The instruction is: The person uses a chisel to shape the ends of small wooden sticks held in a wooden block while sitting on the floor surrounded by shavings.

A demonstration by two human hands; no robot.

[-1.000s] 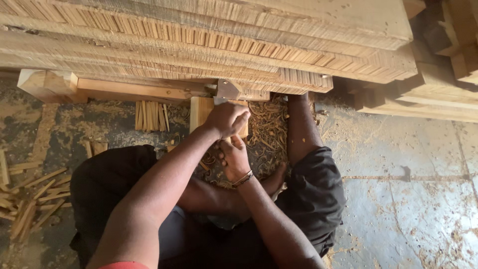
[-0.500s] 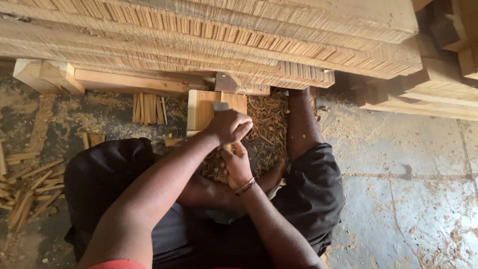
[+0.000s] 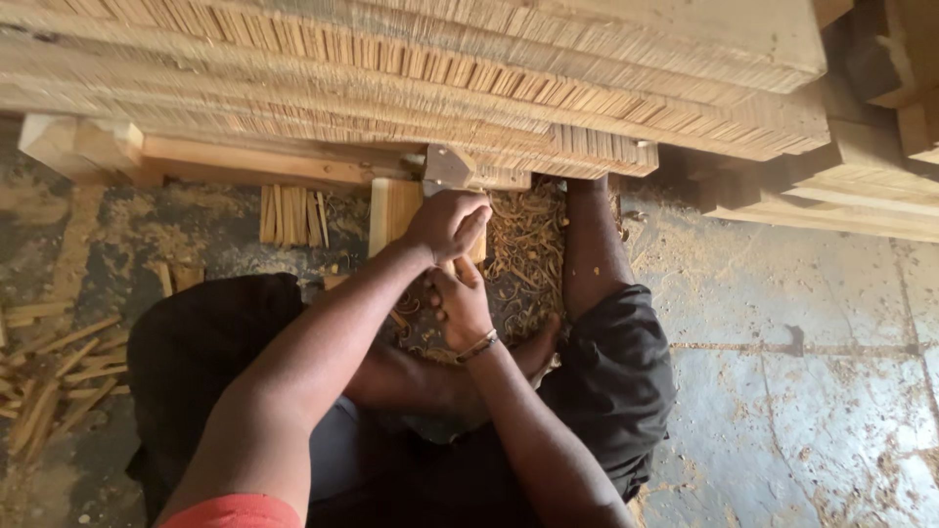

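A: Status on your hands?

B: Your left hand (image 3: pixel 448 223) is fisted tight round the handle of a blade (image 3: pixel 446 168); only the grey metal tip shows, just past your knuckles on the far side. Your right hand (image 3: pixel 460 303) sits just near of the left one, touching it, fingers curled. You can't tell from here what it has hold of. A bracelet (image 3: pixel 477 346) is on that wrist.

A: Where's the work?

B: The block (image 3: pixel 393 210), pale wood, stands upright on the floor just left of your left hand, partly hidden by it. The blade tip is at its far right corner.

A: Around it?

B: Shavings (image 3: pixel 523 254) are heaped right of your hands, up against your right leg. Cut sticks (image 3: pixel 291 214) lie in a small bundle left of the block, and more sticks (image 3: pixel 54 376) are scattered at the far left. Stacked planks (image 3: pixel 411 68) span the far side, over a beam (image 3: pixel 235 161).
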